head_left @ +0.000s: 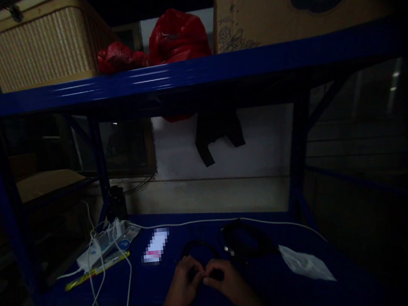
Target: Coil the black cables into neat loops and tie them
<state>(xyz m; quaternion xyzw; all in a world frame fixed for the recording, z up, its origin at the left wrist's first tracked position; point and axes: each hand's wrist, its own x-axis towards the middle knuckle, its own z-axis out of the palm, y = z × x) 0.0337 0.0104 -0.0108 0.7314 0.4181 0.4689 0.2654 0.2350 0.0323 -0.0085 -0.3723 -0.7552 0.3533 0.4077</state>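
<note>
My left hand and my right hand meet over the front of the blue shelf, thumbs and fingertips pinched together. What lies between the fingertips is too small and dark to make out. Just behind them, a thin black cable arcs over the shelf; whether it runs into my fingers is unclear. Right of it is a coiled black cable with a light metal connector. A crumpled clear plastic bag lies farther right. To the left is a lit, blurred-out rectangle resembling a phone.
A white power strip with white plugs and cords sits at the left beside a yellow wrapper. A white cord runs along the back. The upper blue shelf carries a woven basket, red bags and a cardboard box.
</note>
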